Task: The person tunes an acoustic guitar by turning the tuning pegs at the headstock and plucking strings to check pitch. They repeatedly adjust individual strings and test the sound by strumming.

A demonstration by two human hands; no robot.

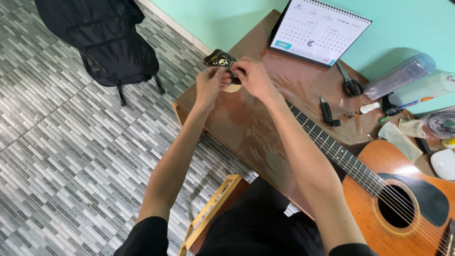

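Both hands meet at the far corner of the bench point(246, 128). The left hand point(208, 87) has its fingers drawn together, pinching one edge of a small dark pouch point(219, 59) that bears a pale skull mark. The right hand point(253, 78) is curled, its fingertips pinching at the pouch's other edge; what exactly sits between them is too small to tell. The pouch is held just above the bench corner, and a small pale round disc point(232, 88) shows right beneath the hands, on the bench top. The bench is brown and glossy, covered with a clear sheet. Along it, under the right forearm, lies a guitar point(393, 199), neck pointing toward the hands, sound hole near the lower right. Beyond the hands a desk calendar point(320, 31) stands against the green wall point(222, 16). To its right lie scissors point(350, 83), a small black tool point(328, 113), a little white tube point(367, 109) and a clear plastic bottle point(400, 76) on its side. On the grey tiled floor point(61, 142) to the left stands a chair point(106, 42) draped in black cloth, well apart from the bench.
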